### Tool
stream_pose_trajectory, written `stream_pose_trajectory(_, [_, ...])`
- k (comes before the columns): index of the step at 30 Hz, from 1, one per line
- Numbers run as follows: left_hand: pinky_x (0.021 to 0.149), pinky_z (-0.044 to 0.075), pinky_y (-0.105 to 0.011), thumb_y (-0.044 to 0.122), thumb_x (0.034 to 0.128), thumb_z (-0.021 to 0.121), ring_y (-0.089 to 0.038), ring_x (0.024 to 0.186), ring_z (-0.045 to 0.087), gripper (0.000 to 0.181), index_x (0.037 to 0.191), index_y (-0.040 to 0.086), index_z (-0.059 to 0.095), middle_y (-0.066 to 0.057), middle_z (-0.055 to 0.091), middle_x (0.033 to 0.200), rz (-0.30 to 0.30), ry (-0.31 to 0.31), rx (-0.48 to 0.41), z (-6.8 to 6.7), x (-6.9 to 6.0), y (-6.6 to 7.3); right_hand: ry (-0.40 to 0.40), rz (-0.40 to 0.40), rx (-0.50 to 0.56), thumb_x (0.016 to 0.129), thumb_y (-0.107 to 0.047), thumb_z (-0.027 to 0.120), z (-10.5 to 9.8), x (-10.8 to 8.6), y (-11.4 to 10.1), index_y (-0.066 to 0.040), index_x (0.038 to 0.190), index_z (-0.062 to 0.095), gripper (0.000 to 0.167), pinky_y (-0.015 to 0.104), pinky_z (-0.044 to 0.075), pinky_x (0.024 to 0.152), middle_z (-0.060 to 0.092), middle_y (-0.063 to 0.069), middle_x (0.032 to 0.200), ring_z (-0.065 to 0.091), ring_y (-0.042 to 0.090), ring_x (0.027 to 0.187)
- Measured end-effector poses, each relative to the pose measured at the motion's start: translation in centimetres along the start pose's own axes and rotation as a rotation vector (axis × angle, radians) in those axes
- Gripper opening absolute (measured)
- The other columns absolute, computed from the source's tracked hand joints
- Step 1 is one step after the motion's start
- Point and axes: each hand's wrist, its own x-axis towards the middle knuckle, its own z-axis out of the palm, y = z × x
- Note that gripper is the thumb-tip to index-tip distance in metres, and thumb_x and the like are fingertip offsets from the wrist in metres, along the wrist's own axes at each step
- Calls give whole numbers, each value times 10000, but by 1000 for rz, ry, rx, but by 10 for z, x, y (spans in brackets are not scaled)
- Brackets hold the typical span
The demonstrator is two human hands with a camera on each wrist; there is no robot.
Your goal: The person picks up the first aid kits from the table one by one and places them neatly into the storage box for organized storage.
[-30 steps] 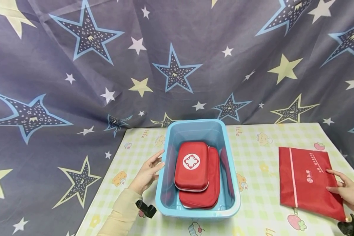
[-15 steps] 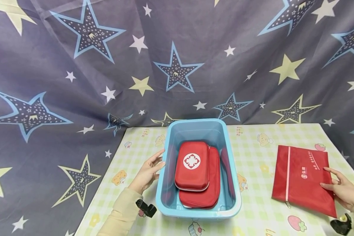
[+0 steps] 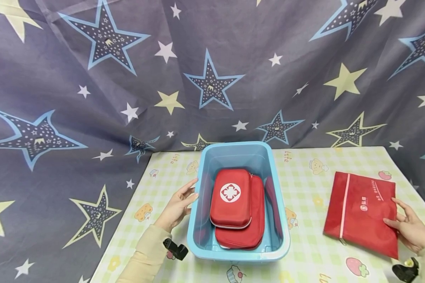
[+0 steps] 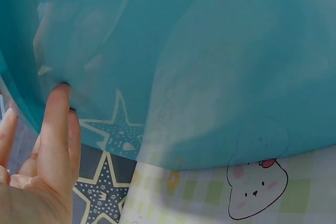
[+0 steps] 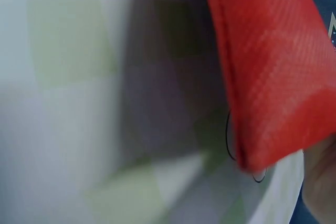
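My left hand (image 3: 174, 207) rests at the left side of a light blue plastic bin (image 3: 282, 236). Its fairly straight fingers and thumb touch the outer wall, as the left wrist view also shows. Inside the bin lies a red first-aid case (image 3: 230, 212) with a white cross, on top of another red zippered case (image 3: 257, 220). On the right, my right hand (image 3: 412, 230) grips the right edge of a flat red zip pouch (image 3: 364, 212), thumb on its upper face. White lettering and a pale zip strip mark the pouch. In the right wrist view a pouch corner (image 5: 278, 77) hangs above the tablecloth.
A checked tablecloth (image 3: 304, 188) with cartoon prints covers the table. Behind it hangs a dark curtain (image 3: 255, 43) with stars. A dark red flat item (image 3: 273, 206) shows along the bin's right inner wall.
My right hand has moved a little left with the red zip pouch, which has turned slightly. The left hand and the bin stay where they were.
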Motion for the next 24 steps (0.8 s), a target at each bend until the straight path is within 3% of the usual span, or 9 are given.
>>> stream_pose_trajectory(6, [712, 553, -322, 83, 969, 509, -124, 1028, 529, 562, 1487, 179, 314, -106, 368, 1377, 2, -9, -9, -1, 1, 0, -59, -90, 120, 894, 132, 514, 2, 0, 5, -454, 1297, 258, 756, 258, 568, 591, 663, -196, 930, 647, 18, 796])
stream_pose_trajectory(18, [726, 546, -331, 89, 967, 514, -127, 1047, 515, 563, 1486, 184, 317, -118, 349, 1399, -5, -4, -2, -1, 0, -1, -118, -139, 267, 903, 187, 422, 18, -1, -1, -371, 1250, 314, 666, 267, 572, 619, 697, -107, 965, 667, 76, 827])
stream_pose_trajectory(24, [732, 546, -333, 92, 968, 515, -134, 1056, 510, 561, 1485, 186, 319, -131, 330, 1417, -9, -6, 2, -1, 1, -1, -89, -126, 262, 901, 179, 437, 28, 0, -4, -383, 1249, 302, 676, 260, 571, 619, 685, -135, 960, 661, 62, 820])
